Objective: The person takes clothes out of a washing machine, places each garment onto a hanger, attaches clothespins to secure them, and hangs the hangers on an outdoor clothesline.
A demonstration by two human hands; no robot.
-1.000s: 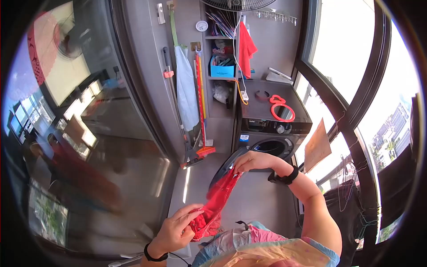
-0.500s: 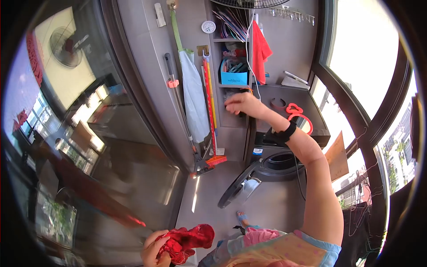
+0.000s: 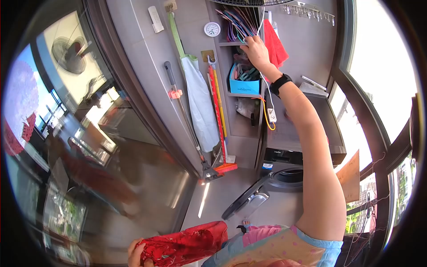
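Note:
My left hand (image 3: 134,254), low in the view, is closed around a red patterned cloth garment (image 3: 189,242), which stretches out to the right. My right hand (image 3: 256,52) is raised to the upper shelf, where a bundle of thin coloured clothes hangers (image 3: 240,24) stands. Its fingers are curled at the front ends of the hangers and appear to pinch one; the fingertips are partly hidden. Just below this hand, a blue box (image 3: 244,85) with what look like clothes pegs sits on the middle shelf. A red cloth (image 3: 274,44) hangs beside it.
A front-loading washing machine (image 3: 284,155) stands ahead, its round door (image 3: 247,200) swung open. Brooms (image 3: 217,107) and a light-blue apron (image 3: 202,102) hang on the wall. A white power strip (image 3: 271,115) hangs by the shelves. Glass panels line the left; windows line the right.
My right hand has risen from in front of the lower shelf to the hangers. The red garment in my left hand has spread out longer. The view has shifted slightly.

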